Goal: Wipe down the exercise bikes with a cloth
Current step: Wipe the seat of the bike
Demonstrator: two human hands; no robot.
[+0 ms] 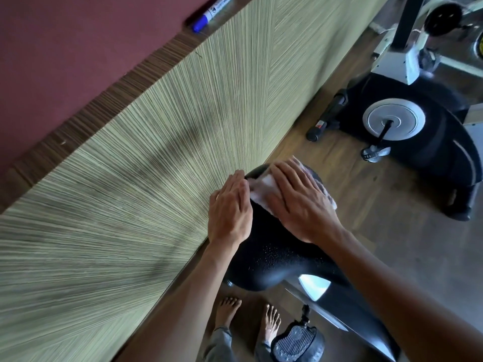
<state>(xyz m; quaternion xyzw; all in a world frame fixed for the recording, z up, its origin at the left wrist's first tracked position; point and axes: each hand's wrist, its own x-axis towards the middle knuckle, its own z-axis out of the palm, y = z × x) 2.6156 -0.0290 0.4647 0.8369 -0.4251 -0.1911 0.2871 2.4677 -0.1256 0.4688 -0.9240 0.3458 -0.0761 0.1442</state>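
Right hand (300,202), fingers flat & together, presses cloth (261,189) on bike seat (271,252) nose; left hand (230,207) flat alongside; next prob wipe rearward.

The right hand (300,202) presses a white cloth (264,189) flat on the black bike seat (274,252), the left hand (230,210) resting flat alongside.

Small gym or home exercise room: exercise bike saddle (271,246) under the hands, second exercise bike (418,131) beyond them, wood floor (366,205).
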